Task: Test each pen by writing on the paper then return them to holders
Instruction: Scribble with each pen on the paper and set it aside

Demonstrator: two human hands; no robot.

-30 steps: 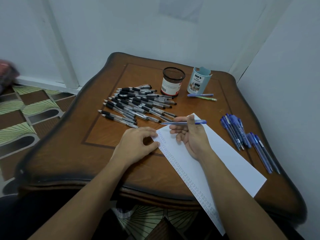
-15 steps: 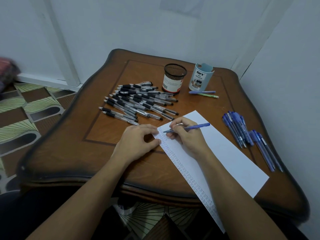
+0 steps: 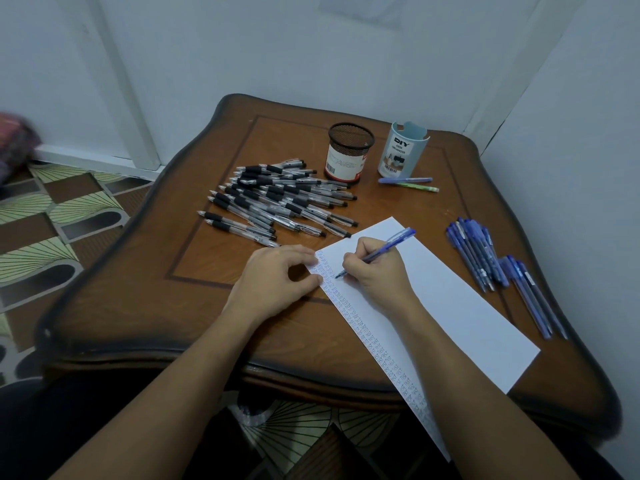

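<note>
Your right hand [image 3: 377, 271] covers the middle of the blue pen [image 3: 389, 248]; only its tip and back end show. The small blue marks [image 3: 367, 332] along the paper [image 3: 467, 317] edge, near your left hand [image 3: 277, 275], are too small to read. So is the label on the mesh holder [image 3: 349, 152] beyond both hands. Far left of your left hand, a reddish thing [image 3: 14, 143] is blurred and cut by the picture's edge.

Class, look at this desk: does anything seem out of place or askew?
The paper lies askew, its near end hanging off the front edge of the table. A purple pen and a green pen lie on their own beside the pale blue holder.
</note>
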